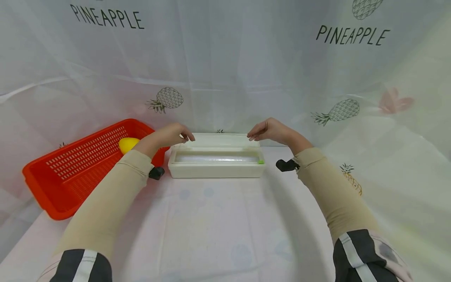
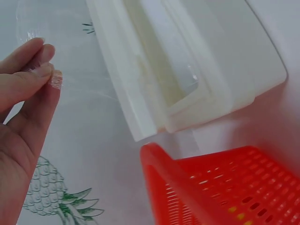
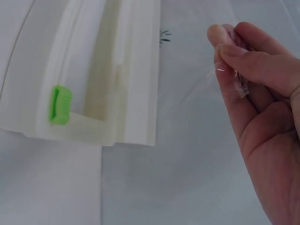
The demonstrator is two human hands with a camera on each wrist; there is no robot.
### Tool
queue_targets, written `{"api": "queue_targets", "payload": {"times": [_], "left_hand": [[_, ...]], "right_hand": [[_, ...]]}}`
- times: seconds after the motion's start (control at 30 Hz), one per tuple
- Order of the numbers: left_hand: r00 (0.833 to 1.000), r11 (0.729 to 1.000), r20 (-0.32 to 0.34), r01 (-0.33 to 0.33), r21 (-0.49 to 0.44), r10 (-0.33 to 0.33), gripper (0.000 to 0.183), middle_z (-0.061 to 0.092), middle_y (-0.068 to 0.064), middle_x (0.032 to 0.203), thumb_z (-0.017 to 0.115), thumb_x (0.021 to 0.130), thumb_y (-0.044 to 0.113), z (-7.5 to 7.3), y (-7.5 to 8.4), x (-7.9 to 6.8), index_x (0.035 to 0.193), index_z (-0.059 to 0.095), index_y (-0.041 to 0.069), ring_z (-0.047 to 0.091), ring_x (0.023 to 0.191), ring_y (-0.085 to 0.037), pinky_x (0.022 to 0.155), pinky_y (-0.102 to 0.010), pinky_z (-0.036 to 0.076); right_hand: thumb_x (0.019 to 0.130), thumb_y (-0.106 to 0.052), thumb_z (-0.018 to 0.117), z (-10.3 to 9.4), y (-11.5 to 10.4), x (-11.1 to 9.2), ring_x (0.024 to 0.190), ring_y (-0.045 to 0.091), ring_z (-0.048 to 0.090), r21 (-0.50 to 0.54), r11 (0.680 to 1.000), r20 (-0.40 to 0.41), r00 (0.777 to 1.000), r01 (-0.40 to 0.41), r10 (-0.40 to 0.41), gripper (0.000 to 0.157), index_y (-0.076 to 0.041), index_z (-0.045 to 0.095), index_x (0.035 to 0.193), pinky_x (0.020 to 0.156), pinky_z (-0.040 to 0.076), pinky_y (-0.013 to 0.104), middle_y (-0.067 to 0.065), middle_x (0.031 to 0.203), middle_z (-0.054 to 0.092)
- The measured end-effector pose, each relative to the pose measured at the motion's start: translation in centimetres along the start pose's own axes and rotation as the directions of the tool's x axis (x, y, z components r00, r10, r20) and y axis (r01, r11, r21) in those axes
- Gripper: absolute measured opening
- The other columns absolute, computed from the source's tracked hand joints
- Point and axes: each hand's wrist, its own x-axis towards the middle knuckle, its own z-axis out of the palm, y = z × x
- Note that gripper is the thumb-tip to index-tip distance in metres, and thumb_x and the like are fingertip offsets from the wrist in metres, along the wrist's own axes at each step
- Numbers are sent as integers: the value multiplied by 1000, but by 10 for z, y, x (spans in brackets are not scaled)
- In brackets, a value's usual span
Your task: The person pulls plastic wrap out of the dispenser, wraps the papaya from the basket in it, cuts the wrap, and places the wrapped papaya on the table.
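A white cling film dispenser (image 1: 216, 171) stands on the table with its lid tipped back. Through its long slot shows a shiny roll (image 1: 216, 158), and a green slide cutter (image 1: 261, 161) sits at the right end. My left hand (image 1: 169, 137), above the dispenser's back left, pinches a corner of clear cling film (image 2: 57, 80) between thumb and fingers. At the back right, my right hand (image 1: 273, 133) pinches the other corner, bunched at the fingertips. Between the two hands the film is almost invisible; faint stretch lines run from the fingers toward the dispenser.
To the left, a red plastic basket (image 1: 46, 166) reaches close to the dispenser's left end, partly behind my left forearm. A yellow thing (image 1: 127, 145) lies in it. A pineapple-printed white curtain (image 1: 225, 58) hangs right behind the dispenser. Pale cloth covers the table (image 1: 208, 227).
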Motion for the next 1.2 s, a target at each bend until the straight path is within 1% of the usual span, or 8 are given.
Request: {"api": "queue_targets", "payload": {"times": [0.27,0.4,0.53,0.67,0.77,0.9,1.07,1.2], "left_hand": [[1000,1000,25,-5,31,5,29,65,-9,117,56,94,-4,-12,10,-4,114,72,9,59,105,-28,95,-42,49],[999,999,47,-8,46,6,31,67,-10,115,54,94,-7,-18,15,-7,112,73,8,61,106,-28,95,-42,49],[998,998,62,-15,58,11,28,69,-10,110,56,94,-7,-23,20,-9,109,75,7,62,106,-31,95,-43,49],[998,997,64,-32,67,28,27,70,-11,107,55,94,-8,-27,25,-12,108,75,4,62,107,-33,93,-43,50],[997,997,71,-30,77,24,27,70,-11,109,55,94,-8,-30,28,-13,109,74,4,62,107,-32,93,-42,50],[995,999,95,-10,52,5,31,68,-13,112,52,94,-10,-33,32,-16,113,73,3,62,108,-31,95,-43,50],[994,1000,108,-4,20,2,35,67,-13,115,47,95,-12,-36,33,-18,114,72,4,61,110,-31,97,-43,48],[995,999,95,-17,37,14,32,68,-13,114,51,95,-9,-39,35,-19,114,72,4,61,110,-32,94,-42,50]], "right_hand": [[87,0,70,-11,-10,-5,107,31,64,-64,997,51,998,-35,38,23,-3,74,110,96,48,44,18,114,68],[87,-3,72,-14,-13,-7,104,30,65,-94,994,64,996,-49,55,19,-3,75,106,94,50,41,14,108,70],[86,-1,72,-17,-16,-12,102,30,66,-76,995,69,995,-67,72,15,2,74,101,93,51,41,13,104,71],[85,-1,73,-20,-18,-15,99,25,68,-106,991,82,993,-80,88,14,-2,76,99,94,50,41,11,104,72],[86,-2,73,-23,-21,-16,103,27,66,-133,988,112,989,-81,96,16,-7,78,100,94,50,40,8,106,72],[87,1,70,-26,-26,-18,109,30,64,-128,988,165,980,-88,108,18,-6,77,102,94,50,39,9,110,71],[89,-1,68,-31,-32,-22,111,24,64,-171,982,227,967,-79,117,21,-6,75,108,98,47,39,8,114,70],[91,-2,67,-34,-39,-26,112,21,63,-194,979,254,960,-68,117,22,-6,74,111,101,45,40,8,113,70]]}}
